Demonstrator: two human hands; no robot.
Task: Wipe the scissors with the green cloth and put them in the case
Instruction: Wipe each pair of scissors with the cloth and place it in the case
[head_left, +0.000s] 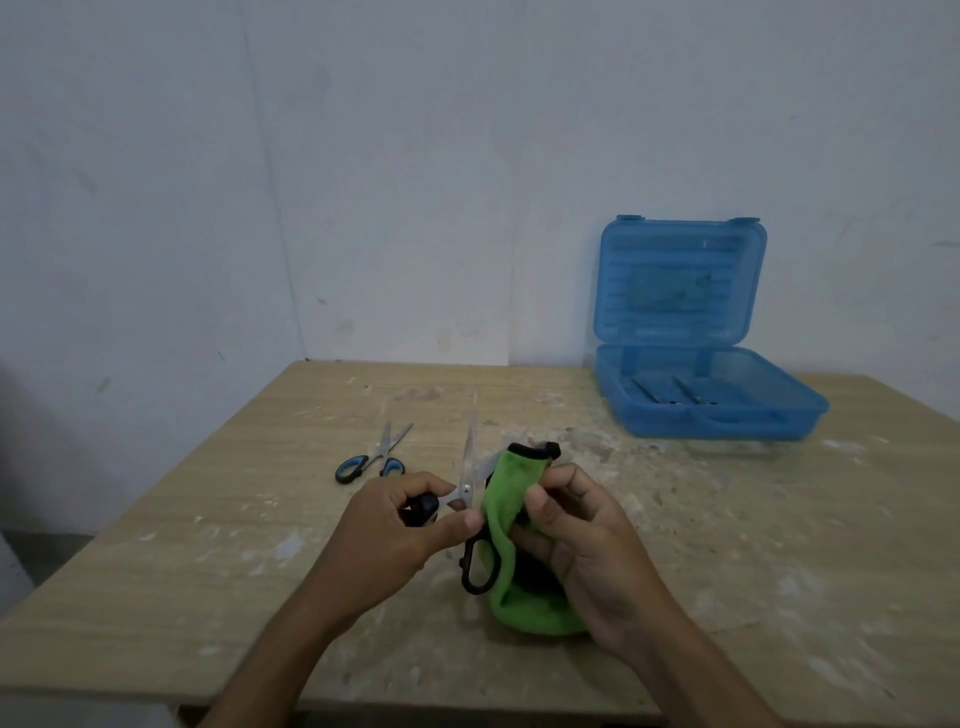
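Note:
My left hand (400, 525) grips black-handled scissors (470, 457) near the pivot, blades spread, one blade pointing up and away. My right hand (576, 535) pinches the green cloth (511, 488), folded over the other blade, which is hidden inside it. The cloth has a black trim at its top and hangs down to the table under my right hand. One black handle loop (478, 569) shows between my hands. A blue translucent case (696, 400) stands open at the back right, lid upright against the wall.
A second pair of scissors with blue and black handles (371, 460) lies on the wooden table (208, 545) to the left. The tabletop is stained with pale dust and paint. A grey wall rises behind the table.

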